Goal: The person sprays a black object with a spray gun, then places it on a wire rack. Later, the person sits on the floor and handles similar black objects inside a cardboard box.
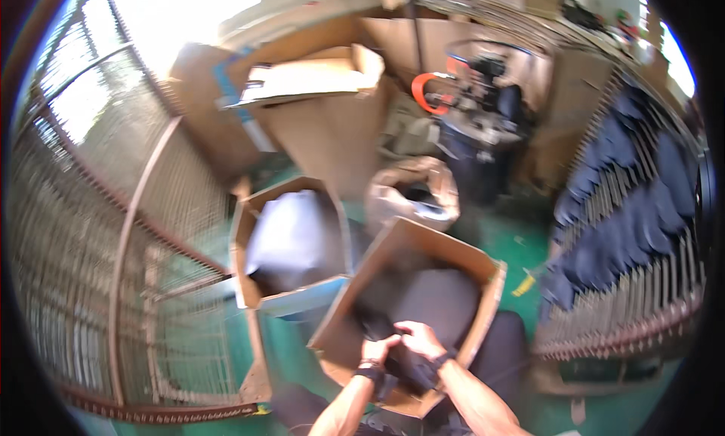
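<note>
Both my hands are inside an open cardboard box [489, 304] close in front of me. My left hand [380, 348] and my right hand [421, 339] almost meet near its front side, fingers bent inward. Between and below them is a dark, soft-looking piece [411, 366], which they appear to grip; motion blur hides its exact kind. A smooth dark grey sheet or stack [445, 296] fills the box's right part. Deep shadow covers the left part. Dark bands circle both wrists.
A second carton [240, 266] with a pale grey sheet stands left. Beyond is a brown paper sack [381, 198]. Wire racks [140, 202] rise at left; a slatted rack [642, 304] holding several dark blue curved pieces [627, 232] stands right. Machinery with an orange ring [423, 96] is behind.
</note>
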{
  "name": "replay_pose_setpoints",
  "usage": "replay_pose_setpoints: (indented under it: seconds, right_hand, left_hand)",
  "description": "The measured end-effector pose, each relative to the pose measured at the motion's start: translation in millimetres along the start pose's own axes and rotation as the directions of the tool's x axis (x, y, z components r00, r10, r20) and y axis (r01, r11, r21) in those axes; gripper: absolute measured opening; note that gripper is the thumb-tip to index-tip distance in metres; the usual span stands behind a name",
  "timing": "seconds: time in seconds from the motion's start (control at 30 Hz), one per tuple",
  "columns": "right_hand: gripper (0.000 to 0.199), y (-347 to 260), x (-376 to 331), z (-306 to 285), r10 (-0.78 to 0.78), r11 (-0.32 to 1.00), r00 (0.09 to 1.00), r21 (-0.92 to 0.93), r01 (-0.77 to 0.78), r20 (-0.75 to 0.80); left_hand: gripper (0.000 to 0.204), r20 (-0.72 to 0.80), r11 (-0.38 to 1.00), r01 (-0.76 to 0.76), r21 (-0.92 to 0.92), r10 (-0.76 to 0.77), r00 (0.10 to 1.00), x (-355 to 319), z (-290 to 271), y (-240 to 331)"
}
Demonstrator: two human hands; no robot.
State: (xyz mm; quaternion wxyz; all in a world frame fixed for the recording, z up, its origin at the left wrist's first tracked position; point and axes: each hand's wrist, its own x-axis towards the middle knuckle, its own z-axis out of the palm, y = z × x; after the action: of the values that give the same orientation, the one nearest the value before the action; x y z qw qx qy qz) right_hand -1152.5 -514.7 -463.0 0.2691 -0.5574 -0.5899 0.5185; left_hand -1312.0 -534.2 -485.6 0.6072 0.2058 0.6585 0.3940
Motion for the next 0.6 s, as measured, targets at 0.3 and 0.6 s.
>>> replay_pose_setpoints:
  seconds: [0.3, 0.6]
  right_hand:
    - [0.043, -28, -9, 3, 0.032, 0.998, 0.997, -0.052, -0.036, -0.074]
    - [0.04, -27, -11, 0, -0.014, 0.982, 0.993, -0.186, -0.009, -0.121]
  left_hand:
    - [0.047, -0.1, 0.906, 0.334, -0.259, -0.369, 0.924, -51, 3, 62]
    - [0.057, -0.222, 0.973, 0.222, -0.066, -0.231, 0.947, -45, 15, 56]
